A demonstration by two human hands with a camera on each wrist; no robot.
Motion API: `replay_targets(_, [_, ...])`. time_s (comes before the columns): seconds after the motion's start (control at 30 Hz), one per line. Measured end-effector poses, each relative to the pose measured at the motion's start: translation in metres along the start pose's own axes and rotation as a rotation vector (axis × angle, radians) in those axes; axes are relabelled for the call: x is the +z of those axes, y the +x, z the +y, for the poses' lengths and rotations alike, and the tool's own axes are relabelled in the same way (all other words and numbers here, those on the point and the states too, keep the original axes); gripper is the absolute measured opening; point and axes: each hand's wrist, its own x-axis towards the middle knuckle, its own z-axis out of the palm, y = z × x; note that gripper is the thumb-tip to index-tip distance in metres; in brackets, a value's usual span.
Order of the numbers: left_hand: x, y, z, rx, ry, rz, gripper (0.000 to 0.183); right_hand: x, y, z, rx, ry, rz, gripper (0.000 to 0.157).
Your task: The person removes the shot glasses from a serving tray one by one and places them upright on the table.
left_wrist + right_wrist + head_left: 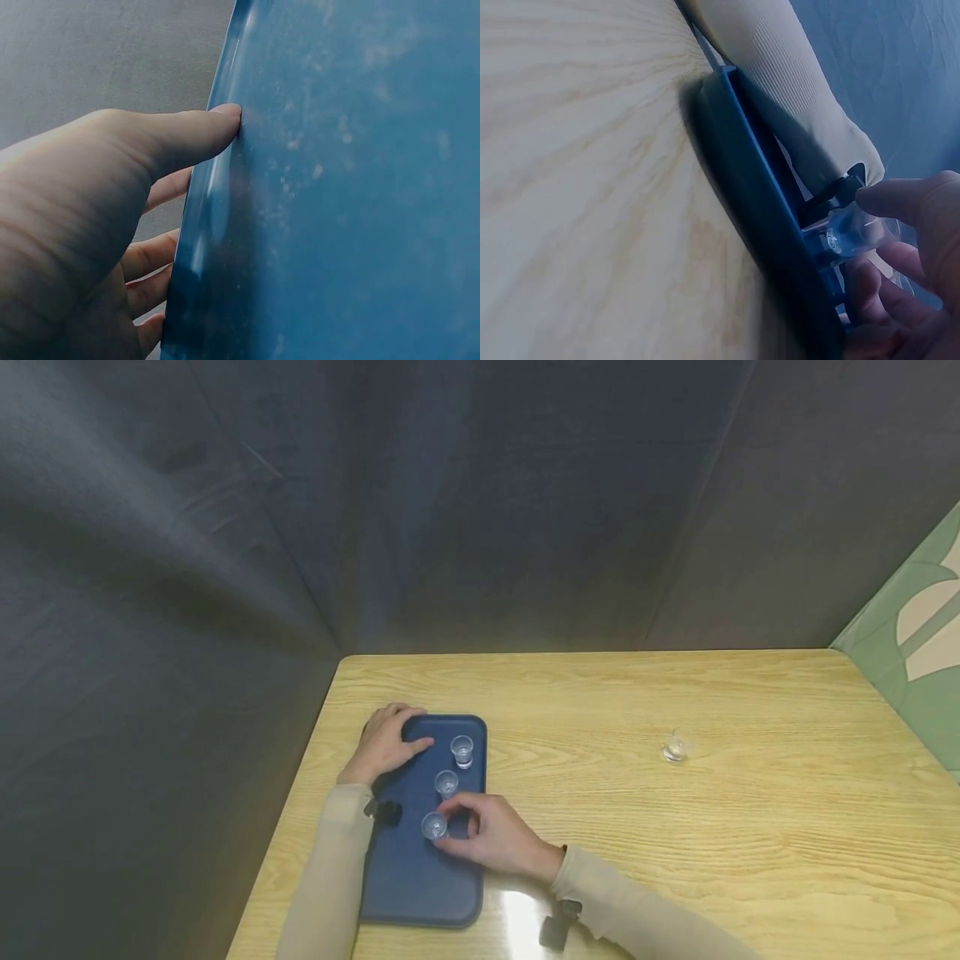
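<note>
A blue tray (422, 885) lies lengthwise on the left part of the table. My left hand (384, 745) holds its far left edge, the thumb (202, 133) over the rim and the other fingers along the outer side. Above the tray's middle, my right hand (504, 837) pinches a small clear shot glass (433, 825) between thumb and fingers. In the right wrist view this shot glass (847, 234) is upright, its base close over the tray. Two more shot glasses, a middle one (446, 782) and a far one (462, 750), stand in line on the tray beyond it.
Another clear glass (676, 747) is on the wooden table (750, 843), well right of the tray. Dark cloth (525, 510) hangs along the table's back and left sides. A green patterned panel (918, 635) borders the right.
</note>
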Motion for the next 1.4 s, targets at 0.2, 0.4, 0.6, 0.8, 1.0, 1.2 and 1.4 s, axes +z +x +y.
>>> replay_targets(0.2, [-0.0012, 0.0001, 0.0004, 0.016, 0.006, 0.013, 0.060, 0.0007, 0.0016, -0.0013, -0.001, -0.021, 0.006, 0.038])
replay_targets(0.4, [-0.0015, 0.0004, 0.0005, 0.012, 0.003, 0.009, 0.059, 0.0009, 0.0022, -0.0021, -0.009, -0.026, 0.008, 0.039])
replay_targets(0.6, [-0.0028, -0.0007, 0.0005, 0.013, 0.003, 0.016, 0.059, 0.0016, 0.0028, -0.0018, -0.014, -0.021, 0.001, 0.039])
replay_targets(0.8, [-0.0019, -0.0009, -0.0003, 0.011, -0.002, 0.012, 0.059, 0.0017, 0.0033, -0.0004, -0.012, -0.012, 0.000, 0.039])
replay_targets(1.0, [-0.0030, -0.0025, -0.0018, 0.012, 0.000, 0.014, 0.059, 0.0027, 0.0038, 0.0003, -0.012, 0.003, -0.010, 0.038])
replay_targets(1.2, [-0.0004, -0.0015, -0.0017, 0.022, 0.001, 0.016, 0.059, 0.0029, 0.0028, 0.0004, 0.000, 0.008, -0.006, 0.038])
replay_targets(1.4, [0.0012, -0.0009, -0.0006, 0.013, -0.006, 0.010, 0.059, 0.0016, 0.0022, 0.0019, 0.003, 0.009, -0.001, 0.038])
